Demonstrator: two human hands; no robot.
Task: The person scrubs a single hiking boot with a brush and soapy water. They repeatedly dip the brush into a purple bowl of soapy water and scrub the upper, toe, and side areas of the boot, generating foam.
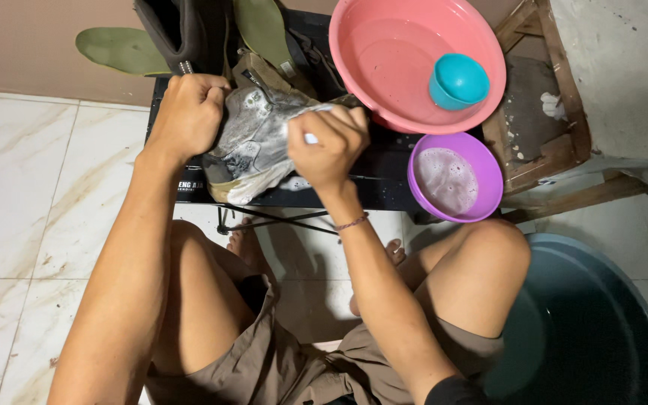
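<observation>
A soapy, grey-and-tan shoe [253, 142] lies on a small black folding table [384, 187]. My left hand [187, 112] grips the shoe's upper left part in a fist. My right hand [328, 146] is closed around a small white-handled brush [310, 138] pressed against the shoe's right side; the bristles are hidden. A purple bowl [455, 178] of foamy water stands on the table's right end. Behind it sits a pink basin [414, 60] holding a little water and a teal cup [457, 81].
A second dark shoe [181, 34] and two green insoles [121, 51] lie at the table's back. A wooden stool frame [556, 112] stands at the right. A large dark teal tub [594, 322] is on the tiled floor by my right knee.
</observation>
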